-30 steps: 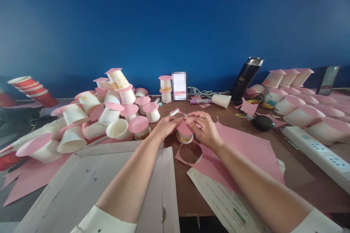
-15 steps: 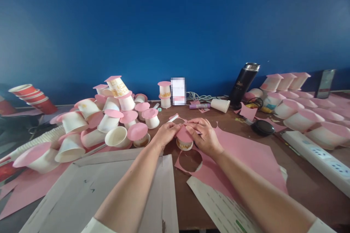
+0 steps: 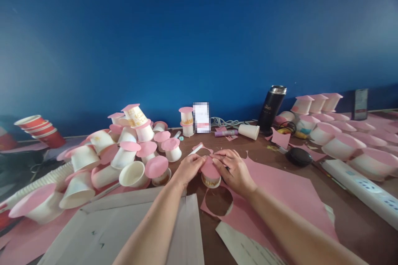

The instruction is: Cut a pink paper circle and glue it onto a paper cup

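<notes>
A pink paper disc (image 3: pixel 210 169) covers a white paper cup (image 3: pixel 211 182) with a gold print, in front of me at the middle of the table. My left hand (image 3: pixel 189 169) has its fingers closed on the disc's far left edge. From the right, my right hand (image 3: pixel 234 169) pinches the same disc, thumb on its top and fingers at its far edge. Just below the cup lies a pink sheet (image 3: pixel 280 186) with a round hole cut in it, partly under my right forearm.
Many white cups with pink discs (image 3: pixel 126 155) crowd the left; more rows (image 3: pixel 343 145) stand at the right. A black flask (image 3: pixel 271 109), a power strip (image 3: pixel 362 186), a black round object (image 3: pixel 299 156) and a grey board (image 3: pixel 130 227) lie around.
The head view has tilted up, so the table sits lower in the picture and a yellow comb-like object shows at the top. Both hands stay at the disc, with slight finger shifts.
</notes>
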The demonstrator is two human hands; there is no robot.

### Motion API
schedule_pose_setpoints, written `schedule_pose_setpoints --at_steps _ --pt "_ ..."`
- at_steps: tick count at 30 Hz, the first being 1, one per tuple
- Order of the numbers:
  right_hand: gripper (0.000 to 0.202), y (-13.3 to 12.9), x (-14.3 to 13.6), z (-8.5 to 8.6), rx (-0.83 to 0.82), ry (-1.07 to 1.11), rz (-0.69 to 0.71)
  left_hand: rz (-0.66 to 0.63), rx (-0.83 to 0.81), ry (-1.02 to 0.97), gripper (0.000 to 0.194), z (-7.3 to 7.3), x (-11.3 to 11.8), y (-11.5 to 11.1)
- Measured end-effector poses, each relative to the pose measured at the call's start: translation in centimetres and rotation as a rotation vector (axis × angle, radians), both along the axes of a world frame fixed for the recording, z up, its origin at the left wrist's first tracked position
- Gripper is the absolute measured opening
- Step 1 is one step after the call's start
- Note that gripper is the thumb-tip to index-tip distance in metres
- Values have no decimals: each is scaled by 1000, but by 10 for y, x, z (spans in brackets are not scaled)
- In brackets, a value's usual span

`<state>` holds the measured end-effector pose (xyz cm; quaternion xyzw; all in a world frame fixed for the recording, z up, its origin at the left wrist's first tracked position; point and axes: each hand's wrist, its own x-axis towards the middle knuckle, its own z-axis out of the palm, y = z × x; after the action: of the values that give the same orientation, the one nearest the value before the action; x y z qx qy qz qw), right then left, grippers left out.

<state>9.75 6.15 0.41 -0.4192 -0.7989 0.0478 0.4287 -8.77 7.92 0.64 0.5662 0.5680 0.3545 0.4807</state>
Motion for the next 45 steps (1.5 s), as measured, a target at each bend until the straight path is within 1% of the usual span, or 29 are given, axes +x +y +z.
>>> schedule_pose_setpoints --at_steps 4,7,15,21,24,30,38,45 --pt "26 -1 0 -1 3 24 -4 12 46 9 31 -1 1 1" --pt "27 -1 1 -3 -5 28 -14 -5 64 1 30 0 2 1" --pt "27 -3 1 -1 7 23 -23 -12 65 24 33 2 1 0" --pt "28 -3 2 -3 11 9 -27 -26 56 6 42 2 2 0" --pt "28 -3 2 -3 1 9 -18 -24 57 12 42 4 2 -1" --pt "28 -3 2 -1 6 0 -19 -5 18 6 36 7 3 -4" --pt "27 -2 1 -3 -12 -3 -23 -15 -3 -25 43 4 1 -3" --pt "31 -6 2 1 -12 -19 -36 -76 -124 -167 48 10 -2 -5"
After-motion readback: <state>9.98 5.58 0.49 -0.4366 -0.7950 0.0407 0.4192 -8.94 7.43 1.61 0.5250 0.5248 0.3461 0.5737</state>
